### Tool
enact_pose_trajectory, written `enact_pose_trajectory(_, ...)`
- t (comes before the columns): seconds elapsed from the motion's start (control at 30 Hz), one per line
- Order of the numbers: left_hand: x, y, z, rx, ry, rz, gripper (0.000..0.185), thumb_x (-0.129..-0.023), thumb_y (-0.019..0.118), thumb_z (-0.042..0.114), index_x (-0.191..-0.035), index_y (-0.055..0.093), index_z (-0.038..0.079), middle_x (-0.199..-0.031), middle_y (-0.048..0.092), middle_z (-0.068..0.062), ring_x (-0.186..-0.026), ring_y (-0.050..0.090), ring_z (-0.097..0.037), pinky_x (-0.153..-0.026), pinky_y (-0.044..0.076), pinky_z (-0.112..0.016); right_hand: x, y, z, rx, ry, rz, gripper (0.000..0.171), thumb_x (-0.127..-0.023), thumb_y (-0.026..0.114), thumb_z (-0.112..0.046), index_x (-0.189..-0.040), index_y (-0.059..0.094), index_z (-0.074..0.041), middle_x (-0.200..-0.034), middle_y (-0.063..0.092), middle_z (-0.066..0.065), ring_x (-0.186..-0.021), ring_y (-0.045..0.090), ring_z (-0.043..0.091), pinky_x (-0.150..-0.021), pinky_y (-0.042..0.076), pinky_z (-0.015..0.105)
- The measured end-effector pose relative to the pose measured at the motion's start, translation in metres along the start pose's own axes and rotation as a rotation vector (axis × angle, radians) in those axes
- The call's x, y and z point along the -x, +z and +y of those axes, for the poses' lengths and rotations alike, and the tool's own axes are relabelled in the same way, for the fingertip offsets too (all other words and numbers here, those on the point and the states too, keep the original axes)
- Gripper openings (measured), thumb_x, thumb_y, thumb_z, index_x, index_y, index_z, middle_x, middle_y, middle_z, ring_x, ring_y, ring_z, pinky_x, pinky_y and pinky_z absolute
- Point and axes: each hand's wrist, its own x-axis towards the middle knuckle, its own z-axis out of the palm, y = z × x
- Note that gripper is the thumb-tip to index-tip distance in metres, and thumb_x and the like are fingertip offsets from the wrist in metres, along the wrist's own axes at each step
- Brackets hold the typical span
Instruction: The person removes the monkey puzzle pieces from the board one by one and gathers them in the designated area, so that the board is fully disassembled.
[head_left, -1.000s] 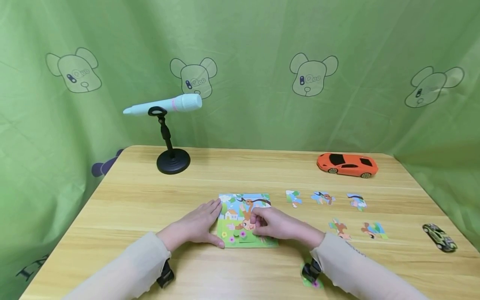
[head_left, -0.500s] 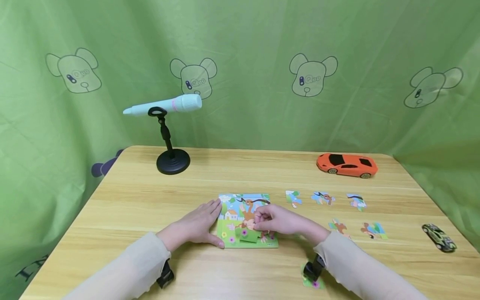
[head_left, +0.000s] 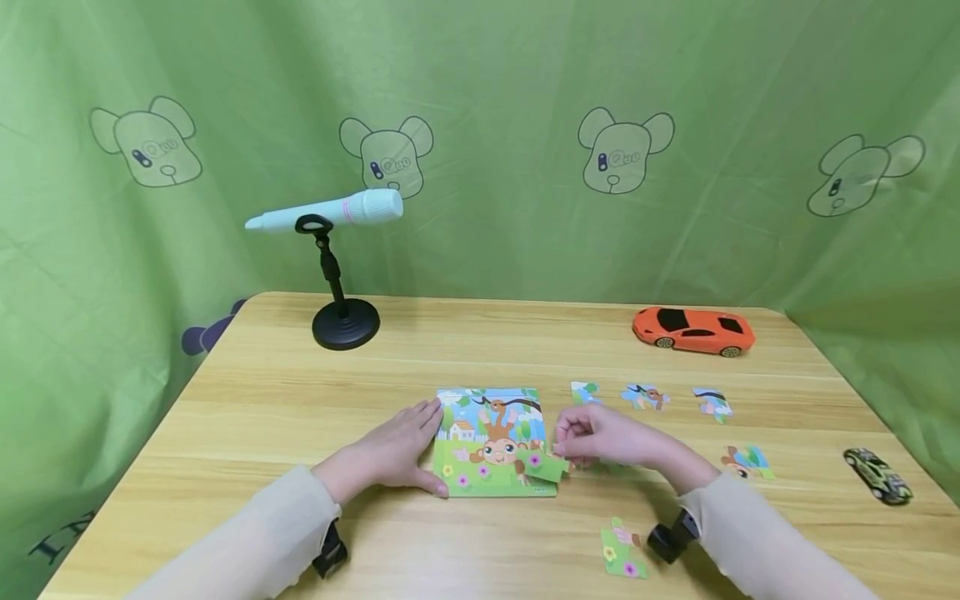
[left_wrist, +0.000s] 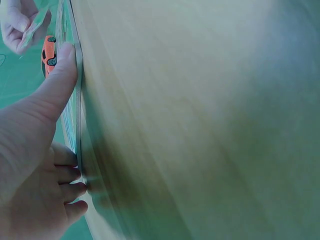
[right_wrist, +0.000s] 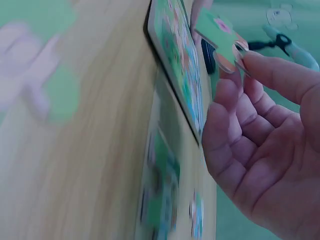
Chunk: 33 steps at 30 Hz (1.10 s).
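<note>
Pinching a green puzzle piece (head_left: 545,467) by its edge, the right hand (head_left: 600,437) holds it tilted just over the lower right corner of the puzzle board (head_left: 491,442), probably so it clears the frame. Left hand (head_left: 397,446) lies flat, fingers straight, against the board's left edge, likely to stop it sliding on the table (head_left: 300,400), with other loose pieces (head_left: 645,396) parked to the right.

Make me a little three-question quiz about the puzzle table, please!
1. True or false: the right hand pinches a green puzzle piece.
2. What does the left hand touch? A) the orange car B) the puzzle board C) the microphone
3. Fill in: the loose piece nearest the person, by the right wrist, has a ____ flower beside a pink one.

Key: 1 true; 2 B; 3 yellow.
</note>
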Motion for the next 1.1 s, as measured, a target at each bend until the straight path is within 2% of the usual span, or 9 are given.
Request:
enact_pose_trajectory(0.17, 0.0, 0.001, 0.0, 0.003, -0.002, -0.003, 0.11, -0.07, 0.064, 0.064, -0.142, 0.021, -0.007, -0.149, 0.013, -0.022, -0.136, 0.013, -0.034, -0.109, 0.013, -0.042, 0.024, -0.014, 0.012, -0.007, 0.021, -0.015, 0.013, -0.09, 0.058, -0.01, -0.085, 0.054, 0.001, -0.071, 0.057, 0.008, -0.06, 0.054, 0.015, -0.054, 0.049, 0.027)
enact_pose_trajectory(0.5, 0.0, 0.001, 0.001, 0.004, -0.004, -0.001, 0.11, -0.069, 0.063, 0.064, -0.142, 0.021, -0.007, -0.149, 0.013, -0.022, -0.136, 0.013, -0.034, -0.11, 0.013, -0.042, 0.076, -0.038, 0.04, -0.094, 0.002, -0.154, 0.011, -0.091, 0.054, -0.004, -0.083, 0.055, 0.003, -0.07, 0.056, -0.004, -0.059, 0.052, 0.004, -0.054, 0.049, 0.022)
enact_pose_trajectory(0.67, 0.001, 0.001, 0.0, 0.011, -0.004, 0.001, 0.11, -0.07, 0.064, 0.064, -0.142, 0.021, -0.007, -0.148, 0.013, -0.022, -0.135, 0.014, -0.035, -0.109, 0.013, -0.042, 0.101, -0.045, 0.051, -0.097, 0.038, -0.151, 0.008, -0.09, 0.055, -0.003, -0.083, 0.057, 0.001, -0.067, 0.059, 0.001, -0.058, 0.053, 0.003, -0.052, 0.049, 0.023)
enact_pose_trajectory(0.8, 0.001, 0.001, 0.0, 0.011, -0.005, 0.002, 0.11, -0.07, 0.064, 0.063, -0.142, 0.021, -0.007, -0.148, 0.013, -0.022, -0.135, 0.014, -0.035, -0.109, 0.013, -0.042, 0.117, -0.047, 0.06, -0.114, 0.053, -0.186, 0.008, -0.089, 0.056, -0.002, -0.083, 0.058, 0.002, -0.06, 0.052, 0.018, -0.055, 0.051, 0.001, -0.049, 0.047, 0.019)
enact_pose_trajectory(0.9, 0.001, 0.001, 0.0, 0.01, -0.003, 0.002, 0.11, -0.07, 0.064, 0.064, -0.142, 0.021, -0.007, -0.149, 0.013, -0.022, -0.135, 0.014, -0.035, -0.109, 0.013, -0.042, 0.127, -0.048, 0.066, -0.144, 0.04, -0.231, 0.008, -0.089, 0.055, 0.0, -0.083, 0.057, 0.004, -0.063, 0.047, 0.029, -0.051, 0.048, 0.002, -0.046, 0.044, 0.016)
enact_pose_trajectory(1.0, 0.0, 0.001, 0.001, 0.009, -0.005, 0.001, 0.11, -0.07, 0.064, 0.064, -0.142, 0.021, -0.007, -0.149, 0.013, -0.022, -0.135, 0.014, -0.034, -0.109, 0.013, -0.042, 0.134, -0.05, 0.071, -0.166, 0.045, -0.252, 0.008, -0.089, 0.054, 0.001, -0.082, 0.057, 0.005, -0.06, 0.053, 0.021, -0.05, 0.047, 0.001, -0.046, 0.043, 0.014)
enact_pose_trajectory(1.1, 0.0, 0.0, 0.001, 0.006, -0.009, -0.002, 0.11, -0.07, 0.064, 0.064, -0.142, 0.021, -0.007, -0.149, 0.013, -0.022, -0.136, 0.014, -0.034, -0.11, 0.013, -0.042, 0.139, -0.051, 0.074, -0.186, 0.053, -0.256, 0.008, -0.088, 0.055, 0.002, -0.082, 0.057, 0.006, -0.061, 0.054, 0.021, -0.05, 0.047, 0.001, -0.042, 0.039, 0.013)
